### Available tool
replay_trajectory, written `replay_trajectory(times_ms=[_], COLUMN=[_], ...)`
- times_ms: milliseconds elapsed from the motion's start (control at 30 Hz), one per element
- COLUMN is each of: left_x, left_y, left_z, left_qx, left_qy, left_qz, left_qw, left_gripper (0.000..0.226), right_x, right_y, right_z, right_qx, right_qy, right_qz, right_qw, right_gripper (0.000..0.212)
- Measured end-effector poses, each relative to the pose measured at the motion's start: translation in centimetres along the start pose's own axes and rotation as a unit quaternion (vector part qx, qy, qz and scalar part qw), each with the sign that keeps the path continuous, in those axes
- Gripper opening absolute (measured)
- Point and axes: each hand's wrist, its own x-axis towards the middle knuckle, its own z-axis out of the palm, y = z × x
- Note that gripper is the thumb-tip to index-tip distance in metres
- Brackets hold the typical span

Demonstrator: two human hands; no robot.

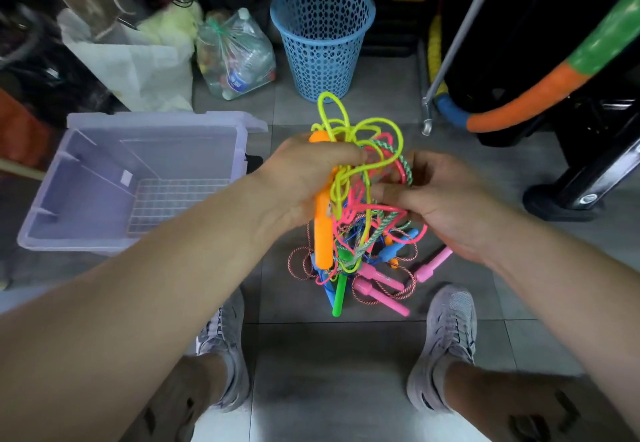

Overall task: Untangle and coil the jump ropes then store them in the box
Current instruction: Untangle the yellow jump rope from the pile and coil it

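fingers (346, 157) of the left hand (304, 182) are wrapped tight round an orange handle (323, 237) and a bunch of yellow-green rope (346, 119), holding the top of the knot up. over on the other side the right hand (446, 209) has its fingers (388, 196) curled into the pink and green strands, pinching them. the jump ropes (363, 223) are one bright snarl, half up in the air between the two hands and half trailing on the floor (329, 372) between the person's shoes (450, 337), with pink handles (381, 294), a green handle (339, 298) and some blue ones lying at the bottom of the heap. by my reckoning this is right at the start: nothing looks separated, nothing coiled, and the clear box (69, 246) just to the left shows only its bare gridded bottom, no rope in it. so every rope has yet to be teased out, wound up and dropped in. as for room, the open tiles toward the person look fair for drawing loops out long, but it's hemmed in otherwise. the box wall sits close on the left, a blue basket (322, 36) stands just beyond the raised loops, and on the right a metal pole (460, 36) and a black stand (571, 196) could snag a swinging handle.
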Motion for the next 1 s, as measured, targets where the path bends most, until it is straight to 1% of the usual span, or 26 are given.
replay_trajectory(times_ms=[33, 100, 133, 167, 233, 333, 400, 467, 533, 567, 600, 667, 733, 833, 933, 1000], left_x=[0.1, 0.5, 0.7, 0.7, 0.8, 1.1, 1.1, 0.9, 0.8, 0.8, 0.9, 1.1, 1.5, 1.6, 1.5, 1.5], left_y=[0.1, 0.1, 0.2, 0.3, 0.5, 0.6, 0.6, 0.6, 0.4, 0.3, 0.3, 0.5, 0.8, 1.0, 0.4, -0.1], left_z=[0.1, 0.0, -0.1, -0.1, -0.4, -0.9, -1.0, -0.9, -0.7, -0.7, -0.6, -0.8, -1.3, -2.0, -2.1, -1.9], left_qx=[-0.031, -0.048, -0.053, -0.06, -0.088, -0.114, -0.119, -0.127, -0.11, -0.103, -0.097, -0.065, -0.013, 0.057, 0.1, 0.115], left_qy=[-0.002, 0.001, -0.004, -0.009, -0.003, 0.021, 0.019, -0.004, -0.033, -0.043, -0.047, -0.022, 0.011, 0.02, 0.024, 0.034], left_qz=[-0.012, -0.033, -0.042, -0.049, -0.067, -0.093, -0.101, -0.108, -0.113, -0.115, -0.116, -0.109, -0.095, -0.087, -0.094, -0.088], left_qw=[0.999, 0.998, 0.998, 0.997, 0.994, 0.989, 0.988, 0.986, 0.987, 0.987, 0.987, 0.992, 0.995, 0.994, 0.99, 0.989], left_gripper=[0.009, 0.011, 0.006, 0.007, 0.017, 0.023, 0.028, 0.039, 0.047, 0.044, 0.037, 0.02, 0.014, 0.004, 0.012, 0.011], right_x=[-0.1, -0.2, -0.2, -0.2, -0.4, -0.6, -0.9, -1.2, -1.3, -1.2, -1.1, -0.9, -0.6, -0.4, -0.6, -0.7], right_y=[-0.2, -0.3, -0.1, 0.0, -0.1, -0.4, -0.6, -0.6, -0.2, -0.1, 0.0, 0.1, 0.0, -0.1, -0.1, -0.6], right_z=[0.1, 0.2, 0.2, 0.3, 0.5, 0.5, 0.6, 0.9, 1.3, 1.4, 1.5, 1.3, 0.7, 0.1, 0.3, 0.5], right_qx=[-0.009, -0.025, -0.043, -0.066, -0.107, -0.144, -0.18, -0.239, -0.294, -0.31, -0.324, -0.337, -0.326, -0.345, -0.356, -0.356], right_qy=[-0.018, -0.035, -0.023, -0.006, 0.043, 0.101, 0.105, 0.092, 0.098, 0.107, 0.115, 0.12, 0.106, 0.098, 0.145, 0.158], right_qz=[-0.003, -0.006, -0.007, -0.008, -0.02, -0.11, -0.144, -0.142, -0.139, -0.144, -0.153, -0.169, -0.172, -0.151, -0.156, -0.162], right_qw=[1.0, 0.999, 0.999, 0.998, 0.993, 0.978, 0.967, 0.956, 0.941, 0.934, 0.927, 0.919, 0.924, 0.921, 0.91, 0.907], right_gripper=[0.038, 0.034, 0.037, 0.04, 0.041, 0.037, 0.028, 0.022, 0.025, 0.023, 0.019, 0.017, 0.021, 0.022, 0.018, 0.024])
